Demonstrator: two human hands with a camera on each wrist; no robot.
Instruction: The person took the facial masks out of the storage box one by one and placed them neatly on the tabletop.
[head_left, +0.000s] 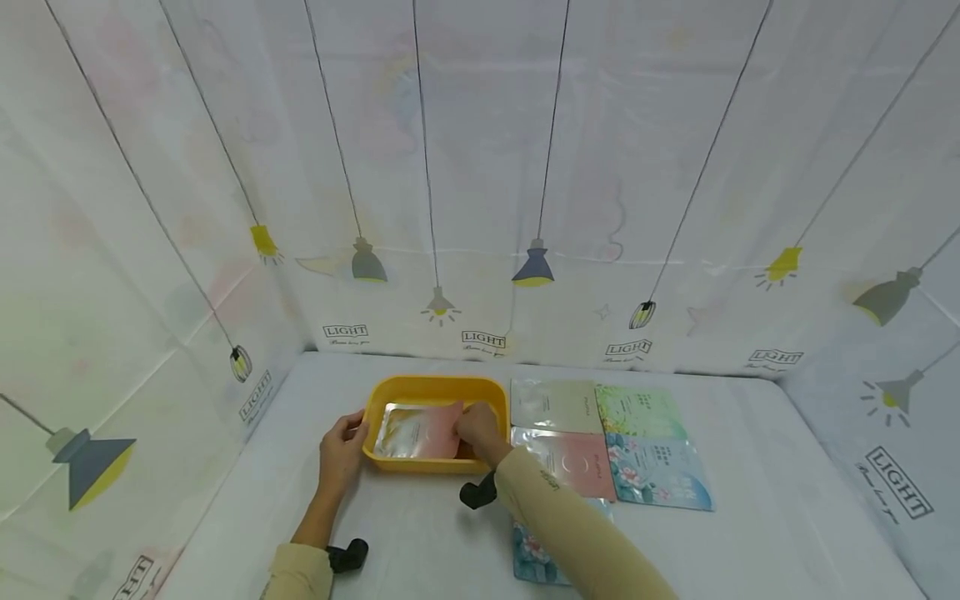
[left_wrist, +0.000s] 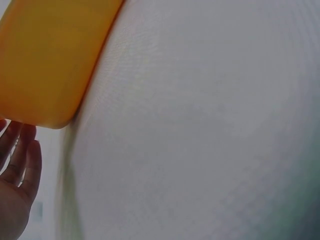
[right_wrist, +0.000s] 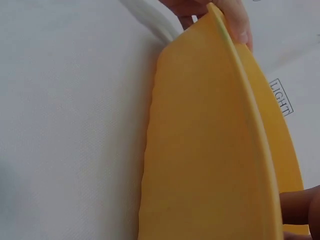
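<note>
A yellow plastic tray (head_left: 435,467) stands on the white table, with a silver-and-pink mask packet (head_left: 423,432) inside it. My left hand (head_left: 341,454) holds the tray's left end; in the right wrist view, fingers of that hand (right_wrist: 235,20) lap the rim at the far corner. The left wrist view shows fingers (left_wrist: 32,165) at the tray's outer wall (left_wrist: 55,60). Over the tray's right half, my right hand (head_left: 480,429) pinches the packet's right edge, which is lifted a little. Its fingers (right_wrist: 300,207) barely show in the right wrist view.
Right of the tray lie more flat packets: a beige one (head_left: 555,406), a pink one (head_left: 581,458), a green one (head_left: 641,411) and a blue flowered one (head_left: 660,471). Another blue packet (head_left: 536,558) lies nearer, partly under the right forearm. A lamp-printed curtain (head_left: 480,167) hangs behind.
</note>
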